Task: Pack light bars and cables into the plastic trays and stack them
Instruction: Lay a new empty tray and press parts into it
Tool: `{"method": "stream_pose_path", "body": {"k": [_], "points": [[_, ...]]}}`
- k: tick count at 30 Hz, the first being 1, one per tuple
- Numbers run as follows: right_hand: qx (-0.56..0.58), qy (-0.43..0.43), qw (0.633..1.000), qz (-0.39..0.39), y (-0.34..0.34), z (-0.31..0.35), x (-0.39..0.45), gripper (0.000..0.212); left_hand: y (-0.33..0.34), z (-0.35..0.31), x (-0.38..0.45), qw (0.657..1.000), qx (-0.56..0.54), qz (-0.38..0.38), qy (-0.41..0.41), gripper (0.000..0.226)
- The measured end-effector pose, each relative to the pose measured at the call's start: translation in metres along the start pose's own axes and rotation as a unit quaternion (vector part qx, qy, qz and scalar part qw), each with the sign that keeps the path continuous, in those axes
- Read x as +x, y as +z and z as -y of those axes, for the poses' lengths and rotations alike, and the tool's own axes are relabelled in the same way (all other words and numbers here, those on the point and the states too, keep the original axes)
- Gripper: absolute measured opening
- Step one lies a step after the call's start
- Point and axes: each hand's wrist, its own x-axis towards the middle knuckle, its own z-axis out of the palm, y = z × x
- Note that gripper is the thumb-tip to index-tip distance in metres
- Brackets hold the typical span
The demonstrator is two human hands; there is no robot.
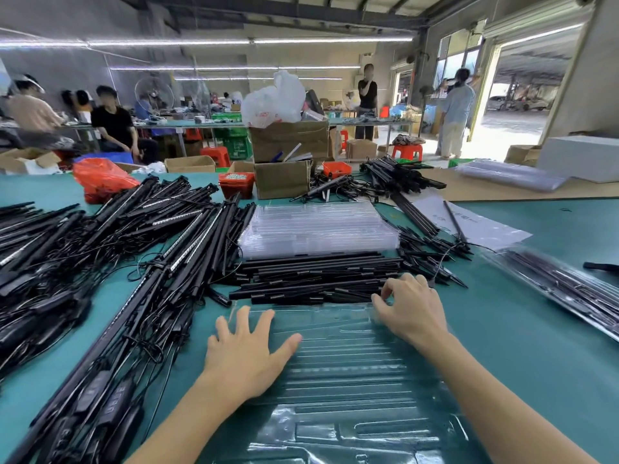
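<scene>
A clear plastic tray [351, 370] lies flat on the green table in front of me, with nothing in it. My left hand [246, 353] rests on its left edge, fingers spread and straight. My right hand [410, 309] sits at the tray's far right corner with fingers curled at the rim, next to a row of short black rods [311, 279]. A stack of clear trays [318, 229] stands behind the rods. Black light bars with cables [110, 262] are heaped on the left. A packed tray [569, 286] lies at the right.
Black stakes [432, 256] lie scattered right of the tray stack. Cardboard boxes [284, 162], red bins [236, 184] and a red bag [100, 179] stand along the table's far side. People work at tables further back. Bare green mat shows at the right front.
</scene>
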Motion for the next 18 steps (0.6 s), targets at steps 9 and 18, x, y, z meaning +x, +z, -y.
{"method": "stream_pose_path", "body": {"k": [9, 18], "points": [[0.052, 0.02, 0.998, -0.027, 0.001, 0.0, -0.004, 0.027, -0.044, 0.02, 0.006, 0.914, -0.379, -0.141, -0.019, 0.045], [0.05, 0.037, 0.998, -0.025, 0.006, -0.006, 0.0, 0.037, -0.035, 0.043, 0.009, 0.788, -0.607, 0.018, -0.1, 0.048]]}}
